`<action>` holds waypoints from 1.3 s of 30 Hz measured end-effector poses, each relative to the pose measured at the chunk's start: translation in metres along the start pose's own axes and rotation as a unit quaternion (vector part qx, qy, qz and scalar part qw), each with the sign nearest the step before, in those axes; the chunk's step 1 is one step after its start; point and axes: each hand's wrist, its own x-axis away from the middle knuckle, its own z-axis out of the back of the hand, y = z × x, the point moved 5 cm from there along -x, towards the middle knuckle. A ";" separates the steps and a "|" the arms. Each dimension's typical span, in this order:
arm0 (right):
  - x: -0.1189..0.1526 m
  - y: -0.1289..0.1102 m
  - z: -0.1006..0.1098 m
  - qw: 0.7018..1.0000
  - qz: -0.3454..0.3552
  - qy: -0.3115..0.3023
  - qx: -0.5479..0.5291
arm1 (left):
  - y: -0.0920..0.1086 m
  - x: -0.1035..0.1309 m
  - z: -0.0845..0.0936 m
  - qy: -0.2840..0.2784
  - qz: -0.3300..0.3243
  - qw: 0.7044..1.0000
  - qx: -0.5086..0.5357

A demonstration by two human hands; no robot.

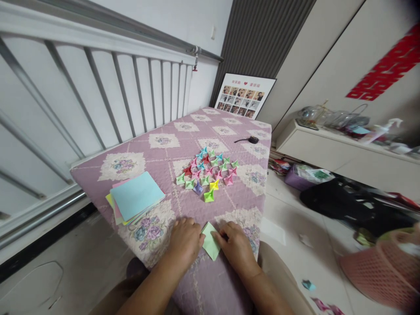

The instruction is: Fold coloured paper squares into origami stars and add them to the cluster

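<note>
Leftmost, paper stack (138,194): loose flat sheets, pale blue uppermost, near the left edge of the desk (157,162); likely light and apt to slide over one another, so best lifted by an edge.
Left hand (187,238): fingers curled, thumb by the left side of the green paper (211,247); whether it pinches or merely presses, I cannot tell.
Green paper: on the desk between both hands, folded into a diamond; should be nearly weightless, a little stiffer where layered, easy to crease wrongly or tear. Fingertips at the side corners would suit it, with light pressure.
Folded pieces (209,171): a multicoloured cluster beyond the green paper, apart from it; probably crushable, safer taken by the body than by the thin points.
Right hand (236,243): thumb over the paper's right side, fingers curled beside it, apparently gripping that edge.
</note>
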 end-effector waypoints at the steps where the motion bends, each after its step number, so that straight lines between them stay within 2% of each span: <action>1: 0.000 0.000 0.000 1.000 0.000 0.001 0.000 | 0.000 0.000 0.000 0.000 -0.002 1.000 -0.003; 18: 0.001 0.002 -0.001 1.000 0.004 0.019 -0.007 | -0.001 -0.001 0.000 -0.012 -0.005 1.000 -0.010; 20: 0.002 0.003 -0.001 0.999 0.007 0.025 -0.019 | -0.001 0.000 0.003 -0.004 -0.022 1.000 0.003; 26: 0.003 0.008 -0.001 0.998 0.030 0.029 -0.046 | 0.009 0.002 0.001 -0.016 -0.170 0.985 0.033; 30: 0.005 0.006 0.007 0.996 0.059 0.031 -0.051 | 0.009 0.003 -0.003 -0.025 -0.177 0.983 0.049; 34: 0.016 -0.008 0.017 0.992 0.108 0.045 -0.050 | 0.009 0.005 0.001 -0.020 -0.178 0.982 0.065; 39: 0.027 -0.023 0.015 0.984 0.148 -0.021 -0.099 | 0.006 0.008 0.006 -0.026 -0.178 0.979 0.095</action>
